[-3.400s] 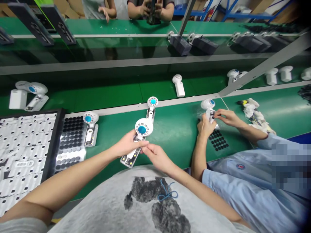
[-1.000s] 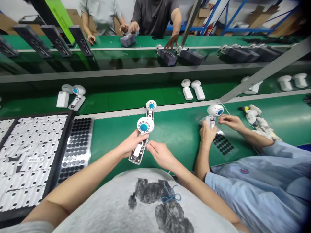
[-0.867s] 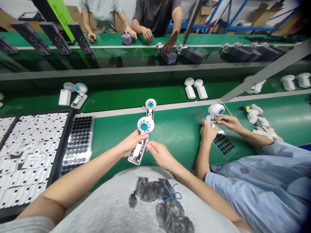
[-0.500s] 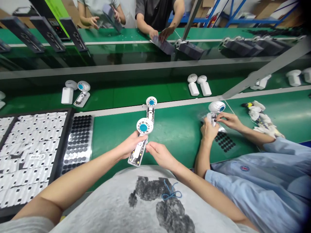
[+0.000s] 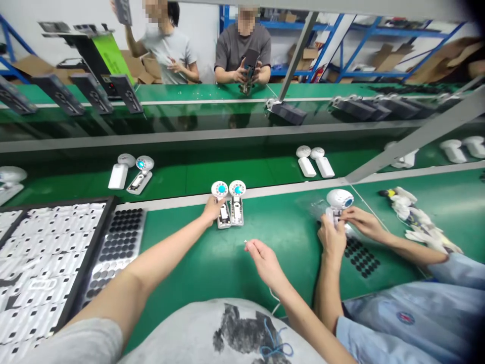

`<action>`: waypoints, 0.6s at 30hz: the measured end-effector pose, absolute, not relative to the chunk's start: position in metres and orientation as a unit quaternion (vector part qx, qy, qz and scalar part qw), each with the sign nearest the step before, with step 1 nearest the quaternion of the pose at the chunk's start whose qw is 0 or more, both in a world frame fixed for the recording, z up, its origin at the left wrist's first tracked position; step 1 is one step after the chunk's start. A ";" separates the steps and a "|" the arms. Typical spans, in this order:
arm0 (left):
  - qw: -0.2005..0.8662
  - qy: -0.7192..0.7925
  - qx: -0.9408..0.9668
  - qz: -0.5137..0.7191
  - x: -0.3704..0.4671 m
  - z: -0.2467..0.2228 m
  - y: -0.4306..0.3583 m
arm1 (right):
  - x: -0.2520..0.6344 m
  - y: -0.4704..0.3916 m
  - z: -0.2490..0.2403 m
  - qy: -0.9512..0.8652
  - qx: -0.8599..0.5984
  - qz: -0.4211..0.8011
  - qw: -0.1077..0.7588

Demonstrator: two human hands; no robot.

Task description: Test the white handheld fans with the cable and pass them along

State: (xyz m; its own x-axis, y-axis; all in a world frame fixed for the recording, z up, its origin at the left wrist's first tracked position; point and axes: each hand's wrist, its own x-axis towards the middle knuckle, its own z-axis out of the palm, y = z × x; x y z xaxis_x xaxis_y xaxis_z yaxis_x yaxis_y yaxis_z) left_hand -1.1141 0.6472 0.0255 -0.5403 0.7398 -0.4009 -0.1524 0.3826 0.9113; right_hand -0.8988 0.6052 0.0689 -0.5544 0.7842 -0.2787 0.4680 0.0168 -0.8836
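Observation:
My left hand (image 5: 212, 210) grips a white handheld fan (image 5: 223, 215) with a blue centre and an open body that shows its inner parts. Right beside it on the green bench (image 5: 197, 273) lies a second opened fan (image 5: 237, 210). Nearer to me, my right hand (image 5: 263, 257) is closed in a pinch on a small white tip, which looks like the end of a white cable (image 5: 273, 302) trailing below the wrist.
A tray of white parts (image 5: 45, 258) and a sheet of black discs (image 5: 123, 227) are at left. Several fans (image 5: 322, 164) lie on the belt. At right a co-worker's hands (image 5: 333, 235) hold another fan, near gloves (image 5: 413, 215). A metal post crosses there.
My left hand has moved forward with its fan, setting it beside the other one. My right hand has come away from the fan. The view has tilted up, showing more of the people opposite.

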 end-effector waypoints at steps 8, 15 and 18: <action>0.238 0.792 0.352 0.439 -1.095 0.014 0.659 | -0.923 0.647 0.013 -0.668 -0.459 0.570 0.135; 0.050 0.869 0.340 0.355 -1.233 0.042 0.650 | -0.917 0.648 0.000 -0.623 -0.474 0.611 0.118; 0.023 0.913 0.226 0.340 -1.304 0.057 0.650 | -0.913 0.661 0.006 -0.676 -0.451 0.572 0.113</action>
State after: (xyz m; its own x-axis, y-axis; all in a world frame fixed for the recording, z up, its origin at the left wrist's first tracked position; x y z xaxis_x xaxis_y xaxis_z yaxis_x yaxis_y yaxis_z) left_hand -1.3040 0.6500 0.0575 -0.8968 0.4280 0.1124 0.3973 0.6671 0.6302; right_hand -0.9134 0.6609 0.0062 -0.5680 0.7386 -0.3632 0.4812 -0.0600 -0.8746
